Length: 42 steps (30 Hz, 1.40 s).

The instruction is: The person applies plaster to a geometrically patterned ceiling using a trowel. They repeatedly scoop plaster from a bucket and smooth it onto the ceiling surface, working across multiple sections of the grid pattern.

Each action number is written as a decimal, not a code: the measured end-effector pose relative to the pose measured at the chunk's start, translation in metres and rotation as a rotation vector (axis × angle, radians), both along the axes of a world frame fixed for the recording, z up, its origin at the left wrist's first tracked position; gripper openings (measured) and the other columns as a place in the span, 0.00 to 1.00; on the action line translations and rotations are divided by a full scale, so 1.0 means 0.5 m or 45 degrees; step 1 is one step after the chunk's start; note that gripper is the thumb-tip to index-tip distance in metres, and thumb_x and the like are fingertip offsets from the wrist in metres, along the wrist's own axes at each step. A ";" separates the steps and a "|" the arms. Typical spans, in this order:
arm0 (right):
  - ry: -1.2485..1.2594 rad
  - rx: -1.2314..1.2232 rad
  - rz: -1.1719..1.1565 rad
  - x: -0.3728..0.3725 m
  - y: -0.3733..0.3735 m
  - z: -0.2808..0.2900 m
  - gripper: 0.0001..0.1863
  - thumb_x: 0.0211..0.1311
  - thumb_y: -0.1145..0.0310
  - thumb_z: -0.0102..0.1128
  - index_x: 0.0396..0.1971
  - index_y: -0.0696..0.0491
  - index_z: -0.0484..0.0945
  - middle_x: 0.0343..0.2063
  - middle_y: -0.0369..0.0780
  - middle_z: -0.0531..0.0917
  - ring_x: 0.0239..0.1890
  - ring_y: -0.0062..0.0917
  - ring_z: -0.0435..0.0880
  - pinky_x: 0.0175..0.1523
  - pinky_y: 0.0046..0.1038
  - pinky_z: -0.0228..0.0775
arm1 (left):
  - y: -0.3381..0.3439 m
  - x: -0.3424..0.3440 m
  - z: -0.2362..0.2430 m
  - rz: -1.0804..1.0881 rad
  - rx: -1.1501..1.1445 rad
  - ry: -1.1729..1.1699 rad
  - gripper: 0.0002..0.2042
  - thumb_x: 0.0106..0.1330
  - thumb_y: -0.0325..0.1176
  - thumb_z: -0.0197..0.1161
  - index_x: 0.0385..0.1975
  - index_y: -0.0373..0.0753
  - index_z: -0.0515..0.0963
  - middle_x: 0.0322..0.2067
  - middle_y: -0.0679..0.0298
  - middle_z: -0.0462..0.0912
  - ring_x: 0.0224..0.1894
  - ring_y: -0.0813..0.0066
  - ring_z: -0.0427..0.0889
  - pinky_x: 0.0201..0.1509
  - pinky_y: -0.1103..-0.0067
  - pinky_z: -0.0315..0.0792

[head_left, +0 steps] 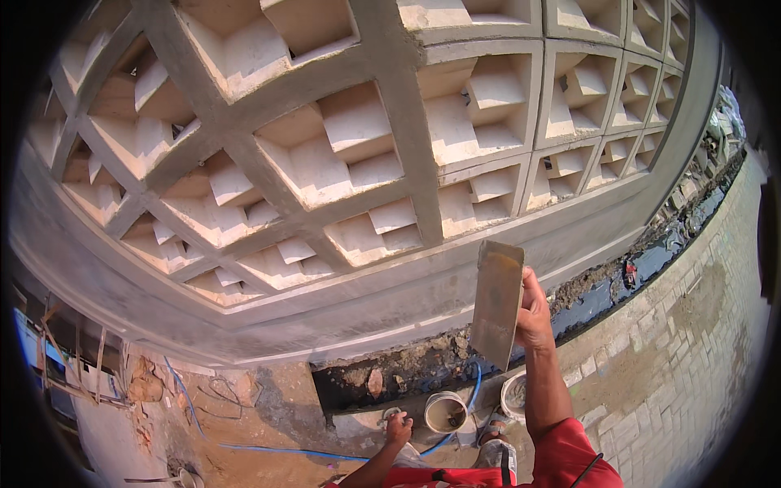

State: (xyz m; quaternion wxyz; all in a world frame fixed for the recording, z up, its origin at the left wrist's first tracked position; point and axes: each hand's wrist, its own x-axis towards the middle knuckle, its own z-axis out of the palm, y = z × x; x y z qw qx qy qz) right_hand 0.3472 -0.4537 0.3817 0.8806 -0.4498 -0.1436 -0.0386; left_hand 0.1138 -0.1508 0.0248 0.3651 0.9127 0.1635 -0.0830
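Observation:
My right hand (533, 317) is raised in front of the wall and closed on a flat rectangular plastering trowel (496, 301). The trowel's broad metal face shows, while its handle is hidden behind the blade and my fingers. Low beside a white bucket (446, 412) is my left hand (397, 426), its fingers curled; a small pale thing at the fingertips is too small to name. Before me stands a wall of square ventilation blocks (358, 122). Grey mortar covers the joints on its left part, and narrow dark joint lines show on the right.
A trench (350, 382) with rubble runs along the wall's foot. A second bucket (514, 395) stands by my sandalled foot (493, 427). A blue hose (285, 450) crosses the ground. Paving blocks (651, 374) lie to the right, and a wooden frame (77, 366) stands far left.

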 end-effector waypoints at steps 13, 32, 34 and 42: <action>-0.732 -1.413 -1.094 0.173 0.224 0.236 0.35 0.41 0.75 0.61 0.56 0.48 0.67 0.26 0.42 0.72 0.27 0.35 0.74 0.32 0.33 0.68 | 0.236 -0.136 0.011 0.387 0.072 0.369 0.13 0.48 0.35 0.58 0.30 0.34 0.78 0.31 0.48 0.80 0.39 0.53 0.79 0.43 0.66 0.73; -0.543 -1.707 -1.241 0.203 0.216 0.244 0.32 0.42 0.73 0.58 0.54 0.50 0.68 0.26 0.42 0.71 0.28 0.35 0.75 0.32 0.35 0.70 | 0.258 -0.112 -0.062 0.729 -0.356 0.472 0.17 0.48 0.36 0.58 0.34 0.30 0.77 0.30 0.52 0.81 0.35 0.61 0.81 0.40 0.72 0.73; -0.532 -1.813 -1.168 0.182 0.206 0.178 0.31 0.42 0.73 0.58 0.54 0.50 0.69 0.26 0.42 0.71 0.28 0.35 0.75 0.31 0.35 0.70 | 0.255 -0.101 -0.055 0.689 -0.394 0.459 0.16 0.48 0.35 0.58 0.33 0.30 0.77 0.29 0.53 0.81 0.35 0.63 0.81 0.38 0.73 0.73; -0.557 -1.675 -1.216 0.176 0.213 0.304 0.30 0.45 0.72 0.57 0.54 0.50 0.68 0.27 0.43 0.71 0.28 0.36 0.76 0.32 0.34 0.70 | 0.251 -0.112 -0.052 0.568 -0.324 0.385 0.13 0.49 0.33 0.58 0.31 0.31 0.77 0.29 0.54 0.82 0.33 0.63 0.81 0.36 0.72 0.73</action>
